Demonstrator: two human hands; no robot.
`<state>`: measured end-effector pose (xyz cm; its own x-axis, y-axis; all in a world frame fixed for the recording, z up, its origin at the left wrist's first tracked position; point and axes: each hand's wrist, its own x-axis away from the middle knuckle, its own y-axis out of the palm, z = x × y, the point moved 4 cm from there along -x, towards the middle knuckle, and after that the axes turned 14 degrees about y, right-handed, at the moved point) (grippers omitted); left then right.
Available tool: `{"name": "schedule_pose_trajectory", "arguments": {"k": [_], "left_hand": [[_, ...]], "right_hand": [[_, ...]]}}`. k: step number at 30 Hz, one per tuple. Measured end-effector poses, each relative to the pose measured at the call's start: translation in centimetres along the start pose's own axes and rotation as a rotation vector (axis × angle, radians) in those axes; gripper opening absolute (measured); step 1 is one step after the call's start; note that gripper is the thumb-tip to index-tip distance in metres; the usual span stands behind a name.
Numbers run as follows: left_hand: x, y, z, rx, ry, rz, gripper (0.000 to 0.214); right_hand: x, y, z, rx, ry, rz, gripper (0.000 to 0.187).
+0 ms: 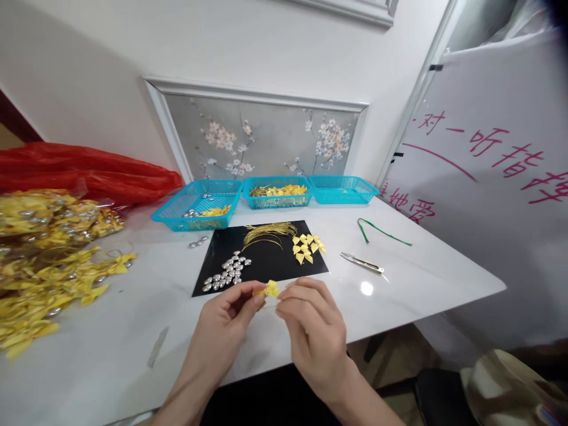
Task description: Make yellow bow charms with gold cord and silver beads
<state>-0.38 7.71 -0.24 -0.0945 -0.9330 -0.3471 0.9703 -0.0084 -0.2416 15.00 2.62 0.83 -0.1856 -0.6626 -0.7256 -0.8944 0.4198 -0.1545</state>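
Note:
Between my two hands, just in front of a black mat (261, 260), is a small yellow ribbon flower (271, 289). My left hand (228, 313) pinches its left side between thumb and fingers. The fingers of my right hand (313, 322) are closed at its right edge; a thin pale strand seems to run below, too fine to make out. On the mat lie silvery beads (226, 272) at the left, a bundle of gold cords (268, 232) at the back and folded yellow ribbon pieces (306, 247) at the right.
Three blue baskets (195, 222) stand along the wall, two holding yellow pieces. Finished-looking yellow strands (53, 284) and a red bag (89, 171) cover the left side. Thread snips (361, 262) and a green ribbon (384, 231) lie at the right, near the table's edge.

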Motion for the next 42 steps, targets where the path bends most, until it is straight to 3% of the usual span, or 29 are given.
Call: {"name": "schedule_pose_trajectory", "arguments": {"k": [4, 7, 14, 19, 22, 24, 26, 29, 32, 35, 38, 42], "left_hand": [[-0.2, -0.7, -0.8, -0.042, 0.012, 0.035, 0.019], [-0.6, -1.2, -1.3, -0.113, 0.03, 0.044, 0.016], [-2.0, -2.5, -1.6, -0.334, 0.072, 0.035, 0.013], [-1.9, -3.5, -2.0, -0.374, 0.066, 0.048, 0.015], [-1.5, -3.2, -1.9, -0.328, 0.056, 0.007, 0.017], [-1.3, -2.6, -1.7, -0.272, 0.051, -0.036, 0.018], [-1.1, -2.0, -1.5, -0.214, 0.047, -0.08, 0.02], [-1.1, -1.4, -1.0, -0.176, 0.048, -0.12, 0.017], [-1.1, -1.2, -0.6, -0.17, 0.041, -0.122, 0.011], [-0.8, -1.0, -0.2, -0.122, 0.011, -0.134, 0.01], [-0.3, -0.5, -0.2, -0.013, -0.049, -0.144, 0.012], [0.6, 0.4, -0.9, 0.215, -0.172, -0.133, 0.02]], "right_hand": [[0.5, -1.2, 1.8, -0.569, 0.546, -0.007, 0.018], [0.5, -2.1, 3.1, -0.749, 0.719, 0.082, 0.017], [-0.1, -5.4, 5.9, -0.462, 0.693, 0.346, 0.021], [-0.4, -9.6, 5.6, -0.262, 0.461, 0.619, 0.018], [-0.4, -10.9, 4.7, -0.062, 0.323, 0.684, 0.013], [-0.4, -10.6, 4.7, 0.021, 0.367, 0.629, 0.01], [-0.5, -9.0, 4.9, 0.017, 0.474, 0.433, 0.01], [-0.3, -4.7, 4.8, -0.08, 0.556, 0.056, 0.011], [-0.1, -0.6, 4.5, -0.166, 0.578, -0.154, 0.014], [-0.2, 1.8, 4.6, -0.215, 0.616, -0.26, 0.015], [-0.4, 2.4, 4.6, -0.214, 0.628, -0.312, 0.015], [-0.3, 2.0, 3.9, -0.167, 0.561, -0.235, 0.018]]}}
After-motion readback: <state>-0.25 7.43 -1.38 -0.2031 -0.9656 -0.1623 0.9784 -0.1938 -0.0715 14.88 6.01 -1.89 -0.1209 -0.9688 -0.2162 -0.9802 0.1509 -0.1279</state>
